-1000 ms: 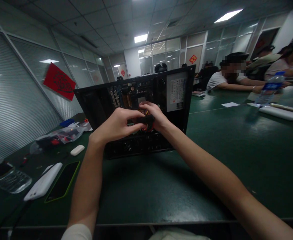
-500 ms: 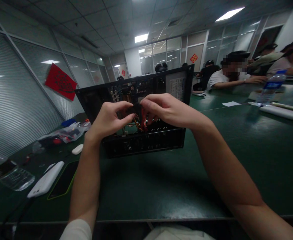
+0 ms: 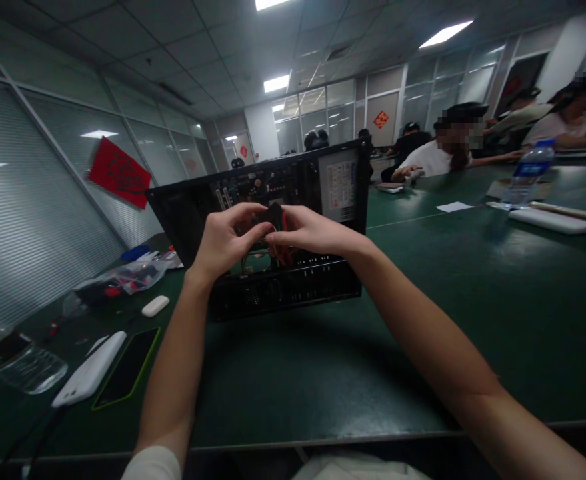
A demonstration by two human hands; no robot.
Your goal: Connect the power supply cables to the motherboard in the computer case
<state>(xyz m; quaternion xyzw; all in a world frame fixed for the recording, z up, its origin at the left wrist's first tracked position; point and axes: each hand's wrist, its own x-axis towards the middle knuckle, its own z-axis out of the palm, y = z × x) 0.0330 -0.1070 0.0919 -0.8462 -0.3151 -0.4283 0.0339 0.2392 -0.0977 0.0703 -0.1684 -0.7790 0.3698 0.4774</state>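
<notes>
An open black computer case (image 3: 183, 213) stands on the table, its inside facing me. Inside it are circuit boards, a labelled power supply (image 3: 340, 187) at the upper right, and a bundle of cables (image 3: 283, 257) with red and orange wires. My left hand (image 3: 227, 240) pinches a small black piece (image 3: 274, 213) at the top of the bundle between thumb and fingers. From the other side my right hand (image 3: 307, 230) is closed on the bundle, its thumb near the left thumb. Whether the black piece is a connector or a wrap, I cannot tell.
On the left lie a water bottle (image 3: 17, 360), a white power bank (image 3: 90, 370), a phone with a green edge (image 3: 127, 367), a white earphone case (image 3: 155, 306) and a plastic bag (image 3: 123, 277). Another bottle (image 3: 527, 177) stands at right. People (image 3: 435, 157) sit across the green table (image 3: 323, 387).
My right hand has moved left and its fingers have come closer to my left hand at the black piece. The view has shifted slightly; the case appears a little further left.
</notes>
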